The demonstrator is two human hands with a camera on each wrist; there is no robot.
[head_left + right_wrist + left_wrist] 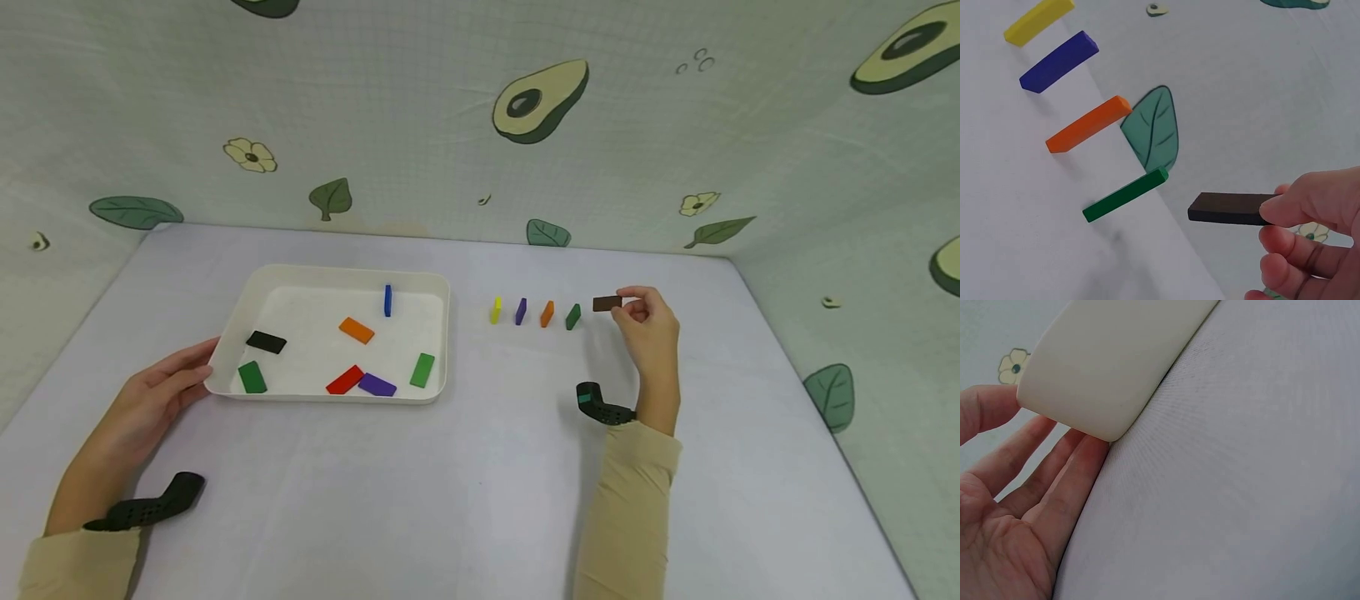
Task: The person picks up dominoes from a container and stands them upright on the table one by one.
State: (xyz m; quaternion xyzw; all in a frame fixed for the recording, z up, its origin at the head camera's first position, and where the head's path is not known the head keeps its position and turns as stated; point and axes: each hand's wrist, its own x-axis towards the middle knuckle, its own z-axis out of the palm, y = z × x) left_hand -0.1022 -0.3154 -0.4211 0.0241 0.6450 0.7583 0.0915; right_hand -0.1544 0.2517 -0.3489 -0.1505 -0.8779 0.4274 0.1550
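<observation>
My right hand (647,321) pinches one end of a dark brown rectangular block (1222,208) between thumb and fingers, held above the table. To its left a row of thin blocks stands on edge: green (1125,195), orange (1088,125), purple (1059,62) and yellow (1038,22). At the other side, my left hand (161,392) touches the left end of a white tray (322,398) with fairly straight fingers. The left wrist view has its thumb at the rim and the other fingers against the end wall, fingertips partly hidden.
Inside the tray lie a black block (266,342), a red block (345,380), a purple block (377,385), an orange block (356,330) and two green blocks; a blue block (387,301) is near its back. An avocado-print cloth (420,125) hangs behind the white table (390,500).
</observation>
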